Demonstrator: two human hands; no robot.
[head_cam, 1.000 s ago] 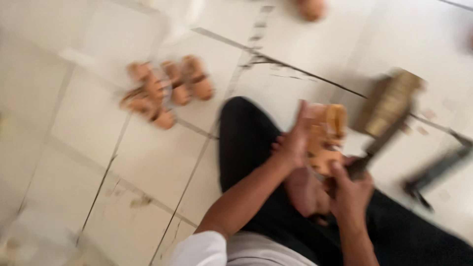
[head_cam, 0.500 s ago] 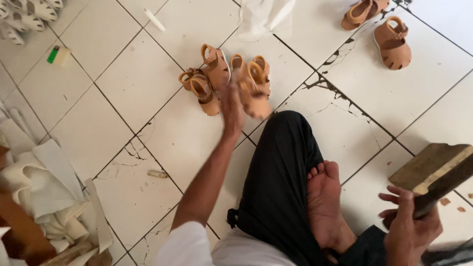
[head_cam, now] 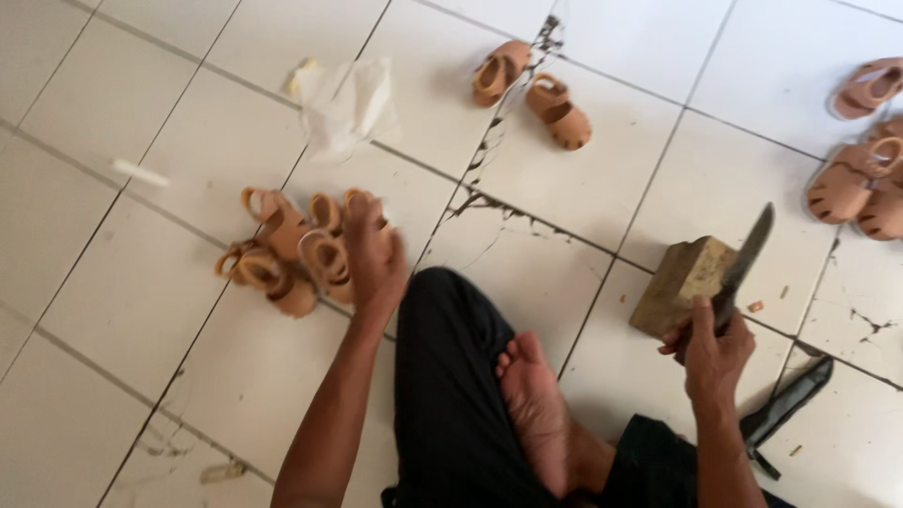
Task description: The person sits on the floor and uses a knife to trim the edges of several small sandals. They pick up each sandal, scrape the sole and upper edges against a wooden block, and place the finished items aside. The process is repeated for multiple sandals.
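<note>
My left hand (head_cam: 374, 252) reaches out over a heap of small tan sandals (head_cam: 282, 254) on the white tiled floor and rests on the nearest one; whether its fingers grip that sandal is unclear. My right hand (head_cam: 715, 353) is closed around the handle of a knife (head_cam: 745, 263), whose blade points up and away. The blade stands beside a wooden block (head_cam: 682, 282) on the floor. My bare foot (head_cam: 536, 404) and black trouser leg (head_cam: 451, 376) lie between the two arms.
Two more tan sandals (head_cam: 531, 89) lie at the top centre, and several others (head_cam: 861, 169) at the right edge. A crumpled clear plastic bag (head_cam: 348, 103) sits beyond the heap. A dark tool (head_cam: 785, 400) lies on the floor by my right wrist. The tiles are cracked near the middle.
One second ago both hands held a sandal at my lap. The left hand then carried it out to the heap, where it stays now. The right hand keeps the knife by the block.
</note>
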